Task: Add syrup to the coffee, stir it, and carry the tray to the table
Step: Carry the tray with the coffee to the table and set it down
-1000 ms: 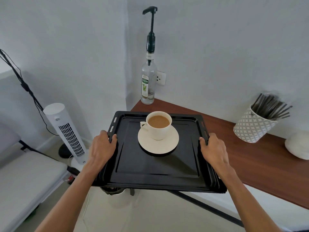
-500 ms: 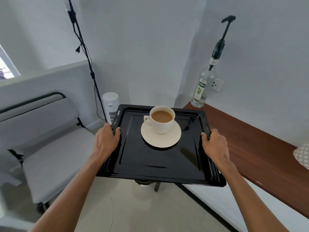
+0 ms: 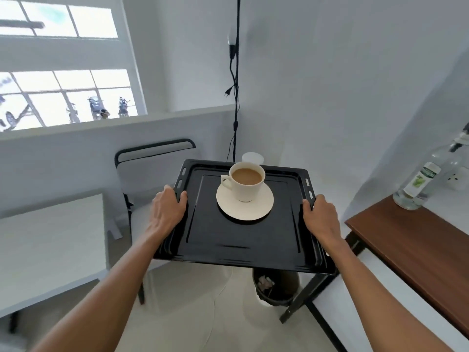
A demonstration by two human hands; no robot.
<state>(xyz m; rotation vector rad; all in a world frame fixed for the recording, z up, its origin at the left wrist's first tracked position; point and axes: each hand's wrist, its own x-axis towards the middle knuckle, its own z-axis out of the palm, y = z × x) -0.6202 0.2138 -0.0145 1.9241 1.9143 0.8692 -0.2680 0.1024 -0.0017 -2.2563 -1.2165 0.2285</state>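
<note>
Above the floor, one tray (image 3: pixel 243 240), left hand (image 3: pixel 166 212) and right hand (image 3: pixel 321 219) gripping it, one cup (image 3: pixel 247 182)

Single head cam, wide-angle, pitched forward and down from the wearer's eye level. Both forearms run in from the bottom edge; tray (image 3: pixel 243 237) sits centre frame, close. View faces a room corner: window (image 3: pixel 63 72) upper left, desk (image 3: pixel 416 240) clipped at right edge. Strong edge distortion. No second view, no overlap.
</note>
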